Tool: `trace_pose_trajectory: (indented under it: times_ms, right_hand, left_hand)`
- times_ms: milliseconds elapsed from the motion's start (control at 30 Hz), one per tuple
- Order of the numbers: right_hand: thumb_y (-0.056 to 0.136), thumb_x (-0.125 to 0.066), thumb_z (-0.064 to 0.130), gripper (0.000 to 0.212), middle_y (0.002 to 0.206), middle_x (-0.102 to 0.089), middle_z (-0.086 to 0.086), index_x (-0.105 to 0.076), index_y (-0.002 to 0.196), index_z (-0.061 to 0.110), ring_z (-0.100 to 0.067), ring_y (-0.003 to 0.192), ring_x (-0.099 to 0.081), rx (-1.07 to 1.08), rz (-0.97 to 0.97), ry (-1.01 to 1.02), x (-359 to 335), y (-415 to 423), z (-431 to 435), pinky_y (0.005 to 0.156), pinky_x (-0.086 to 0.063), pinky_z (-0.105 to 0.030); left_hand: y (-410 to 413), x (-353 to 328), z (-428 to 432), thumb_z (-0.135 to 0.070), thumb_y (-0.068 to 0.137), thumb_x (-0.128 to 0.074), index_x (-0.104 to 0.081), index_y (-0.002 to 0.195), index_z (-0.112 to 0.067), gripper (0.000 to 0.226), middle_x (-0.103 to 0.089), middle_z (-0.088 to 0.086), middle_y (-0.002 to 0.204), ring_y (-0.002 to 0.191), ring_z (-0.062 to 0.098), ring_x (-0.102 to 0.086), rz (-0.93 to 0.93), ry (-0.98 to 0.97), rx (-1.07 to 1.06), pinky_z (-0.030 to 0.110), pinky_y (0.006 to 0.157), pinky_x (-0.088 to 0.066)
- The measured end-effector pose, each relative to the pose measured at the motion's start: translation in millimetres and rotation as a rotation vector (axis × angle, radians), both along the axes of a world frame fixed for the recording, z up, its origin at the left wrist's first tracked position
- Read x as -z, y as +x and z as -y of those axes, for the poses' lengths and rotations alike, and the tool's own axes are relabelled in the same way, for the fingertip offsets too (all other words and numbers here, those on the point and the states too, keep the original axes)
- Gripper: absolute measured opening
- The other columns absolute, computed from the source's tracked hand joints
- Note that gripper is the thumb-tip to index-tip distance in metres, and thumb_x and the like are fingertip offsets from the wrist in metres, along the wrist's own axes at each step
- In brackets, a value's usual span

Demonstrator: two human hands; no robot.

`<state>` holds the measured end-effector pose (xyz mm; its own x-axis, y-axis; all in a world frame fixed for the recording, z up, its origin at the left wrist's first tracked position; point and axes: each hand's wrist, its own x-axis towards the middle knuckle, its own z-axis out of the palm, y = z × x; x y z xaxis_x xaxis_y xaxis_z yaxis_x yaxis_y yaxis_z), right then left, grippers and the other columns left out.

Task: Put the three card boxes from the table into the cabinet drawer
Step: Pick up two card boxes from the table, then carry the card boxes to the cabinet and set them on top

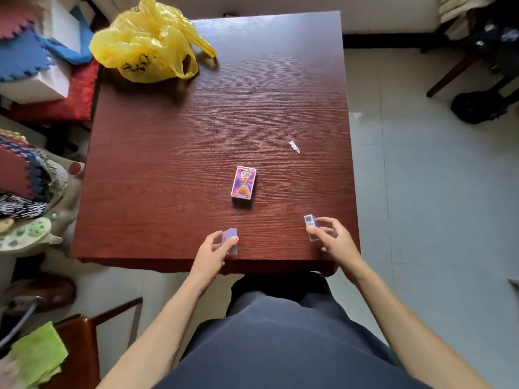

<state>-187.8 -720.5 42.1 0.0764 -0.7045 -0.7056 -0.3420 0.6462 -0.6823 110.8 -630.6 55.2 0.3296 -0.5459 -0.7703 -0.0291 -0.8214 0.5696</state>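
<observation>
One purple card box [243, 182] lies flat on the dark red wooden table [196, 136], near its middle front. My left hand [212, 252] grips a second purple card box [230, 239] on edge near the table's front edge. My right hand [334, 238] holds a third card box [311, 224] upright near the front right corner. No cabinet drawer shows in this view.
A yellow plastic bag [146, 43] sits at the table's far left corner. A small white scrap [294, 146] lies right of centre. Foam mats and cushions [33, 60] crowd the left side. A wooden chair [84, 349] with a green cloth stands at lower left; tiled floor lies right.
</observation>
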Motion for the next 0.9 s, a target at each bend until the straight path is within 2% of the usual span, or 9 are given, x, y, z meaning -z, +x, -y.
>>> trace_pose_trajectory:
  times_ms: [100, 167, 233, 300, 500, 567, 767, 833, 900]
  right_hand:
    - [0.069, -0.076, 0.063, 0.052, 0.106, -0.076, 0.002, -0.067, 0.113, 0.037, -0.012, 0.090, -0.073, 0.158, 0.065, 0.092, 3, -16, -43, 0.072, -0.054, -0.030]
    - [0.079, -0.074, 0.057, 0.048, 0.097, -0.073, 0.004, -0.067, 0.118, 0.031, -0.009, 0.078, -0.071, 0.267, 0.096, 0.145, 6, -26, -67, 0.064, -0.050, -0.024]
    - [0.085, -0.069, 0.056, 0.043, 0.090, -0.073, 0.008, -0.069, 0.119, 0.028, -0.007, 0.073, -0.069, 0.352, 0.109, 0.183, 7, -35, -88, 0.068, -0.051, -0.026]
    - [0.085, -0.065, 0.060, 0.041, 0.092, -0.079, 0.007, -0.072, 0.113, 0.030, -0.011, 0.081, -0.072, 0.442, 0.119, 0.221, 6, -40, -110, 0.077, -0.052, -0.032]
    - [0.088, -0.065, 0.054, 0.040, 0.075, -0.073, 0.008, -0.075, 0.109, 0.021, -0.017, 0.078, -0.065, 0.862, 0.157, 0.211, -6, -41, -179, 0.065, -0.045, -0.029]
    - [0.091, -0.064, 0.047, 0.036, 0.074, -0.073, 0.006, -0.074, 0.108, 0.018, -0.020, 0.078, -0.065, 1.046, 0.196, 0.187, -6, -37, -207, 0.066, -0.042, -0.031]
    - [0.087, -0.065, 0.053, 0.040, 0.099, -0.074, -0.006, -0.070, 0.112, 0.021, -0.022, 0.085, -0.066, 1.527, 0.312, 0.155, -3, -4, -307, 0.069, -0.042, -0.032]
    - [0.086, -0.067, 0.054, 0.041, 0.105, -0.074, -0.009, -0.069, 0.113, 0.023, -0.026, 0.092, -0.067, 1.685, 0.338, 0.159, -1, 11, -340, 0.072, -0.045, -0.033]
    - [0.085, -0.068, 0.054, 0.040, 0.109, -0.074, -0.010, -0.068, 0.113, 0.026, -0.027, 0.095, -0.070, 1.817, 0.357, 0.150, 0, 26, -371, 0.075, -0.048, -0.035]
  left_hand:
    - [-18, -6, -22, -0.058, 0.076, -0.066, -0.060, 0.112, -0.016, 0.055, -0.056, -0.009, 0.073, 0.052, 0.006, -0.048, -0.198, 0.065, -0.034, 0.020, 0.053, -0.042]
    - [-29, -9, -27, -0.053, 0.082, -0.064, -0.056, 0.094, -0.021, 0.035, -0.040, -0.003, 0.066, 0.047, 0.008, -0.031, -0.323, 0.144, -0.089, 0.018, 0.046, -0.030]
    - [-39, -16, -25, -0.050, 0.086, -0.064, -0.051, 0.083, -0.023, 0.030, -0.026, -0.004, 0.058, 0.047, 0.009, -0.020, -0.398, 0.195, -0.106, 0.021, 0.043, -0.020]
    - [-47, -20, -18, -0.051, 0.085, -0.064, -0.049, 0.078, -0.023, 0.032, -0.028, -0.002, 0.060, 0.051, 0.012, -0.026, -0.404, 0.234, -0.034, 0.024, 0.048, -0.022]
    - [-61, -24, 15, -0.060, 0.077, -0.065, -0.060, 0.080, -0.017, 0.043, -0.051, 0.002, 0.058, 0.052, 0.015, -0.048, -0.382, 0.246, 0.378, 0.022, 0.051, -0.039]
    - [-68, -19, 22, -0.059, 0.081, -0.060, -0.068, 0.089, -0.007, 0.054, -0.063, 0.014, 0.076, 0.069, 0.025, -0.056, -0.365, 0.277, 0.484, 0.028, 0.062, -0.042]
    - [-107, -9, 16, -0.060, 0.080, -0.056, -0.053, 0.069, -0.016, 0.046, -0.052, 0.007, 0.066, 0.057, 0.017, -0.048, -0.324, 0.345, 0.876, 0.027, 0.056, -0.036]
    - [-121, -8, 6, -0.061, 0.084, -0.054, -0.060, 0.081, -0.021, 0.040, -0.062, 0.002, 0.068, 0.063, 0.017, -0.059, -0.252, 0.363, 1.072, 0.026, 0.060, -0.043]
    - [-136, -9, -4, -0.060, 0.086, -0.055, -0.063, 0.100, -0.022, 0.041, -0.055, -0.005, 0.064, 0.060, 0.013, -0.054, -0.238, 0.379, 1.231, 0.025, 0.063, -0.043]
